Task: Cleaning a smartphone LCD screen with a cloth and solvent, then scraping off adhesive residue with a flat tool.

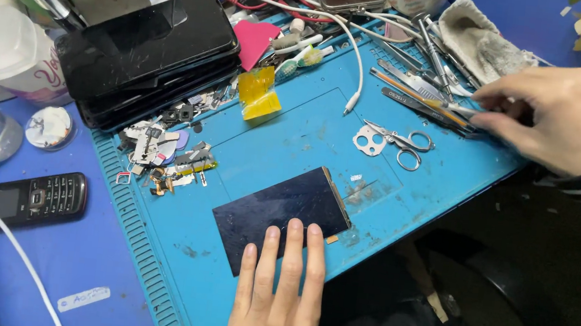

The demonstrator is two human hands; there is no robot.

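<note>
Work surface: a blue ribbed repair mat (401, 203) lies on my blue desk (64, 261); the mat looks rubbery and is smudged, with a grooved left border.
Screen panel: a flat, thin, dark glossy rectangle (278, 208) lies face up on the mat's near half. Its long axis runs diagonally, from near left to far right, with a narrow gold-toned strip along the far-right short edge.
Left hand: my left hand (280, 291) lies flat, palm down, fingers straight and close together. Three fingertips (294, 229) rest on the panel's near edge.
Right hand: my right hand (569, 117) is at the mat's far right corner, thumb and fingers pinched around slim metal tweezers (447, 113) in a row of similar tools.
Nearby items: small steel scissors (401, 139) lie just beyond the panel; a stack of dark phones (147, 54) sits far left; a heap of small metal parts (161, 157) lies beside it; a black keypad phone (31, 197) rests on the desk.
</note>
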